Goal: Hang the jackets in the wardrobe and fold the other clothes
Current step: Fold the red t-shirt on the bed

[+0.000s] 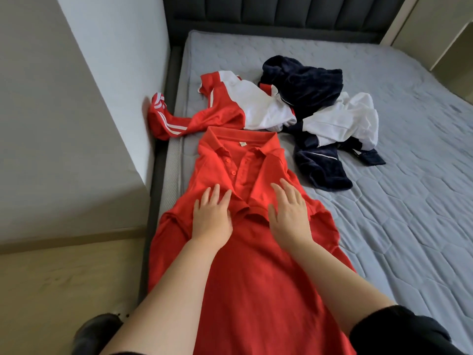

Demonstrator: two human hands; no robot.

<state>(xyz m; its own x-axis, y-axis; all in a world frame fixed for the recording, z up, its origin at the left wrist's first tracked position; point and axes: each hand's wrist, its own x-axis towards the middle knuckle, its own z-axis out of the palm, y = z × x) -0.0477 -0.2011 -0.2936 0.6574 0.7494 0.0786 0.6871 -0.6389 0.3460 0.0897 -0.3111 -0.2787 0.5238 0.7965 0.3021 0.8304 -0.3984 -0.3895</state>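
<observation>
My left grip (211, 216) and right grip (289, 213) press flat, fingers straight, on the red polo shirt (253, 278) along the left edge of the bed (384, 201) (hem seemingly over the near edge), so I reckon uneven smoothing may bunch it.

No legible text (shirt tag (242, 144) blurry)

The red polo shirt (256, 265) is looking matt, a fine knit cloth. The red-and-white jacket (225, 111) is catching a slight sheen, smooth and synthetic-looking. The navy garment (307, 85) is looking plush, velvety. The mattress (409, 188) is showing quilted grey cloth, the headboard (281, 11) padded matt fabric.
</observation>
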